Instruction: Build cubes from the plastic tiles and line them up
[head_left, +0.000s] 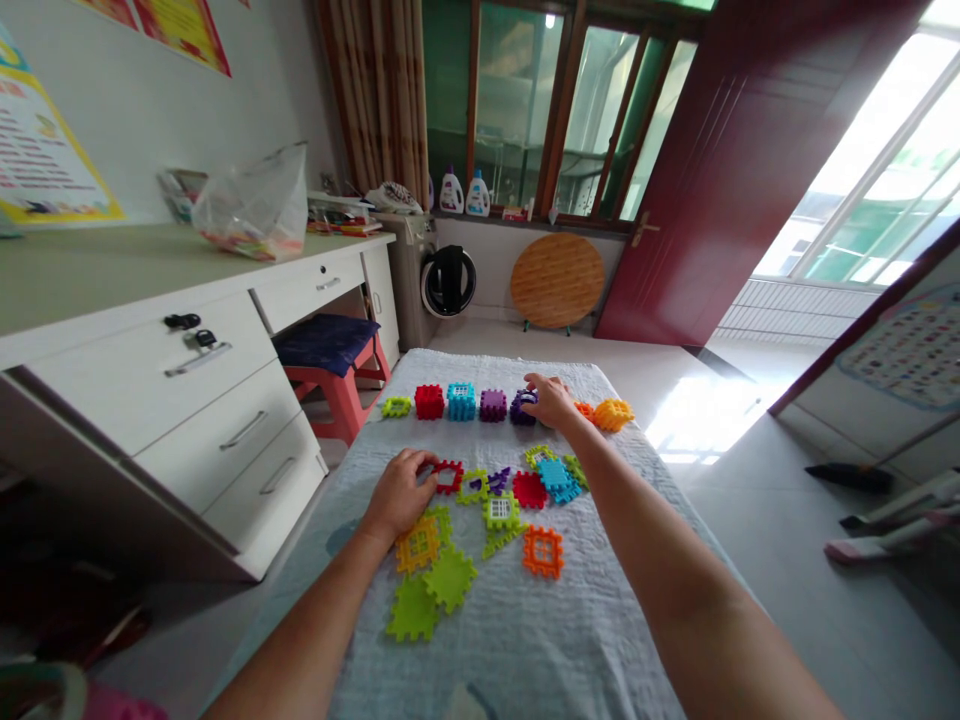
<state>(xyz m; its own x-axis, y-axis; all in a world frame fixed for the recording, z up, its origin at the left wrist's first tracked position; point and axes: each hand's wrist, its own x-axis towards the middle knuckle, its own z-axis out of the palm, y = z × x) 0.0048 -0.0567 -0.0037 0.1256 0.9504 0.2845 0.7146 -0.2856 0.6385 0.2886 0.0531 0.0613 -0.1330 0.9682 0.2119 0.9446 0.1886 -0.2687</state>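
My left hand [403, 492] rests over the cloth with its fingers bent and its fingertips at the left edge of a red window-frame tile [448, 477]. My right hand [551, 401] reaches to the back row, its fingers round a stack of dark purple tiles [522, 407]. In that row stand a red stack [430, 402], a light blue stack [461, 402], a purple stack [493, 405] and yellow-orange tiles [613, 414]. Loose interlocking tiles lie nearer: an orange frame [543, 552], a red tile [529, 490], blue tiles [557, 478] and several green ones [450, 578].
A pale cloth [480, 660] covers the surface before me. To the left stands a white desk [225, 300] with a plastic bag [259, 210] on top, and a red stool [341, 400] with a dark seat. Beyond are a washing machine [414, 270] and a dark red door [720, 180].
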